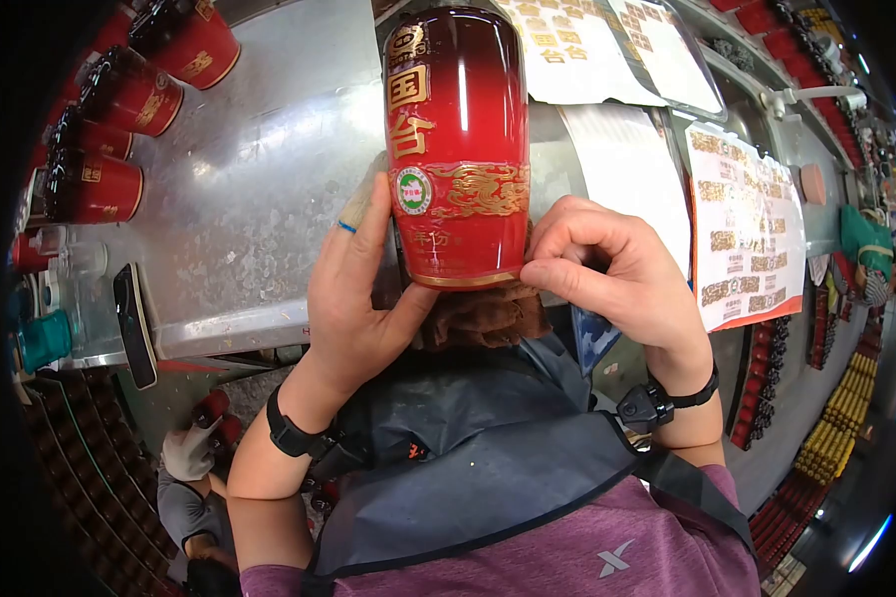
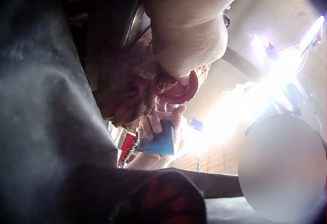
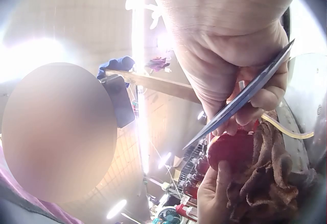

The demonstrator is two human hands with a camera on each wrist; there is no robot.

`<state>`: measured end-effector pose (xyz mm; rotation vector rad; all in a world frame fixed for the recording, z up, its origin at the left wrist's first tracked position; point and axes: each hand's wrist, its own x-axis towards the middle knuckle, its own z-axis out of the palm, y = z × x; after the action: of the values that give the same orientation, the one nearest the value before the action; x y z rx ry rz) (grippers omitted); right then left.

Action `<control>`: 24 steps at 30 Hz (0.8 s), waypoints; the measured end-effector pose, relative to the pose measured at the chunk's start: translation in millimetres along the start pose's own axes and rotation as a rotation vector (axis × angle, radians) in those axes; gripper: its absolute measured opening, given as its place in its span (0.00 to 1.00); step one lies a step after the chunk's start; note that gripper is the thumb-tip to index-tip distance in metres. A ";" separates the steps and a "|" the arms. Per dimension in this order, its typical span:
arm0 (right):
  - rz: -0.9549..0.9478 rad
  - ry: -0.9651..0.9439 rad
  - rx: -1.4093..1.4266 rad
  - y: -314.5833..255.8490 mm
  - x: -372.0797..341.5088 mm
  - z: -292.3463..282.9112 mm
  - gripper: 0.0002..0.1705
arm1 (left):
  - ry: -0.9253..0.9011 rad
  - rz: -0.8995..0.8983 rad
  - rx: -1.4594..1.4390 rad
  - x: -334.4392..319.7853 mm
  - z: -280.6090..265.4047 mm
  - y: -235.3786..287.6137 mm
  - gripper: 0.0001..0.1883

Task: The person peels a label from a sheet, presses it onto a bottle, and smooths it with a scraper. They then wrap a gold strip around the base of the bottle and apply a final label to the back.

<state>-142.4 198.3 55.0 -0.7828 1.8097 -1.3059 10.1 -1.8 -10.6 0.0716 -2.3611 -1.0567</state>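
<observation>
A red bottle (image 1: pixel 463 129), dark toward its far end, has gold characters, a gold dragon band and a round green-and-white sticker (image 1: pixel 413 191). My left hand (image 1: pixel 353 274) grips it near the base, fingers along its left side and thumb by the bottom edge. One finger wears a pale cover with a blue band. At the lower right edge, the thumb and forefinger of my right hand (image 1: pixel 607 264) come together against the bottle. The curled fingers of that hand also hold a thin flat blue scraper (image 3: pixel 240 99). Beneath the bottle lies a crumpled brown cloth (image 1: pixel 488 318).
Several similar red bottles (image 1: pixel 110 184) line the left side of the metal table (image 1: pixel 239 199). Gold sticker sheets (image 1: pixel 747 224) lie at the right and back. A black phone (image 1: pixel 134 323) rests at the left edge. Another person's gloved hand (image 1: pixel 189 453) shows lower left.
</observation>
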 end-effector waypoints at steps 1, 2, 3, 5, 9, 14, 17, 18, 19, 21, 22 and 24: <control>0.000 0.000 0.001 -0.1 0.0 -0.1 0.09 | -0.012 -0.013 0.009 -0.5 -0.7 0.4 0.42; 0.006 0.001 0.006 -0.1 0.3 -0.3 0.09 | -0.024 -0.026 0.017 -1.0 -1.3 1.2 0.41; 0.012 0.000 0.011 -0.1 0.5 -0.2 0.10 | -0.025 -0.026 0.018 -0.9 -2.4 2.6 0.41; 0.016 0.006 0.022 0.9 0.6 0.5 0.10 | -0.068 -0.073 0.041 -0.5 -4.7 5.2 0.41; 0.009 0.011 0.029 3.4 1.0 0.9 0.10 | -0.056 -0.041 0.024 0.1 -3.4 0.5 0.41; 0.018 0.010 0.038 4.5 1.3 0.8 0.10 | -0.066 -0.041 0.036 -0.6 -3.6 -1.7 0.41; 0.028 0.015 0.049 4.9 1.4 1.3 0.10 | -0.066 -0.030 0.039 0.6 -4.3 -2.0 0.41; 0.028 0.017 0.051 5.1 1.6 1.3 0.10 | -0.065 -0.031 0.039 1.1 -4.4 -2.4 0.41; 0.028 0.016 0.050 4.8 2.1 1.3 0.10 | -0.068 -0.025 0.039 1.5 -4.4 -2.8 0.40; 0.044 0.014 0.040 4.1 3.3 1.5 0.09 | -0.070 -0.019 0.040 1.7 -5.0 -2.0 0.40; 0.044 0.013 0.040 4.9 3.7 1.1 0.09 | -0.077 -0.050 0.016 1.5 -5.3 0.0 0.39; 0.072 0.007 0.043 8.1 5.1 0.3 0.09 | -0.085 -0.082 0.001 -1.0 -9.4 5.6 0.39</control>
<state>-145.3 196.3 46.1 -0.6851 1.7927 -1.2977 16.6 -4.0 -2.0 0.1275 -2.4530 -1.1181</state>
